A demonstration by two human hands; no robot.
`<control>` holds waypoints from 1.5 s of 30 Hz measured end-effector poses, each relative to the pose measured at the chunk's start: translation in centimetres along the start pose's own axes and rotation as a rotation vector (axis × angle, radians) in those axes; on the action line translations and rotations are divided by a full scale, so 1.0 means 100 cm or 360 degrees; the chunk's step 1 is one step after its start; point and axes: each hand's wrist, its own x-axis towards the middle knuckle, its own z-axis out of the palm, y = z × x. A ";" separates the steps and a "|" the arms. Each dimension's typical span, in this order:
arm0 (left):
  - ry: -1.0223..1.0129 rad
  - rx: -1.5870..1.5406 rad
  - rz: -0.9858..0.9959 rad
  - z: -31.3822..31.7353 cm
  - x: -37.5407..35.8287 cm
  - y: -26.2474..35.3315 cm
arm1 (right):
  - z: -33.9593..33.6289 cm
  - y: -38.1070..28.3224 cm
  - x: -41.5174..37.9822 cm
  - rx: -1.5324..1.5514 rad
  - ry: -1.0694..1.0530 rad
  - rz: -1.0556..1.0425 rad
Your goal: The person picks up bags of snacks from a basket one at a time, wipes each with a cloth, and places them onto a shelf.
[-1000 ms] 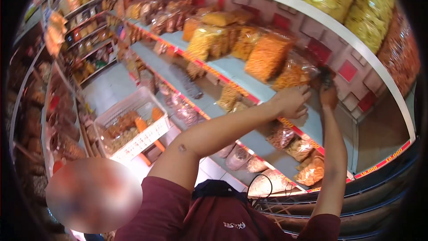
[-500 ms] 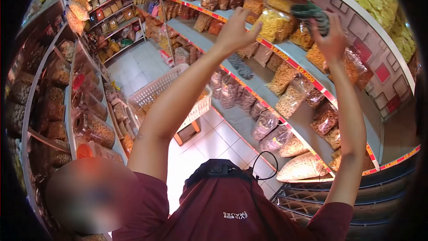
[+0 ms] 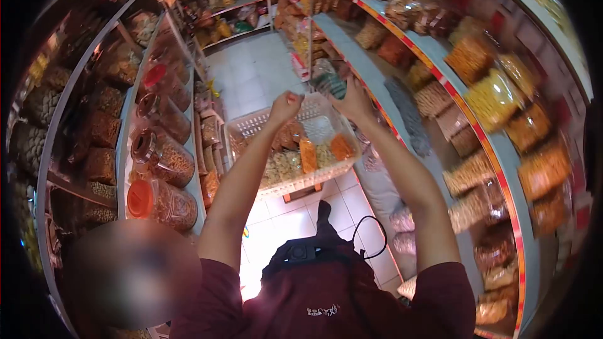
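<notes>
My right hand (image 3: 353, 102) is closed around a dark green striped cloth (image 3: 331, 85), held above the far right part of a white plastic basket (image 3: 339, 171). My left hand (image 3: 286, 108) is curled into a loose fist over the basket's far rim, with nothing visible in it. Inside the basket lie several clear bags of snacks, among them an orange one (image 3: 308, 155) and pale ones (image 3: 282, 166). My forearms hide parts of the basket's sides.
On the right, tiered shelves carry snack bags, including a yellow bag (image 3: 494, 98), above red price strips. Dark grey material (image 3: 405, 113) lies along a middle shelf. Lidded jars (image 3: 161, 204) line the left shelf. White floor tiles (image 3: 289, 220) show below the basket.
Both hands have moved away from the yellow bag on the right shelf to above the basket. The cloth has travelled with my right hand. My left fingers have curled, and the view has turned left.
</notes>
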 end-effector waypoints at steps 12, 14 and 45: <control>-0.0365 -0.0004 -0.1074 0.095 0.017 -0.212 | 0.307 0.113 0.012 0.0424 -0.1248 0.0920; -0.0362 -0.0078 -0.1109 0.104 0.016 -0.220 | 0.343 0.135 0.002 0.0377 -0.1306 0.1002; -0.0148 -0.0708 -0.1336 0.184 0.063 -0.288 | 0.449 0.157 -0.007 0.1135 -0.1240 0.1993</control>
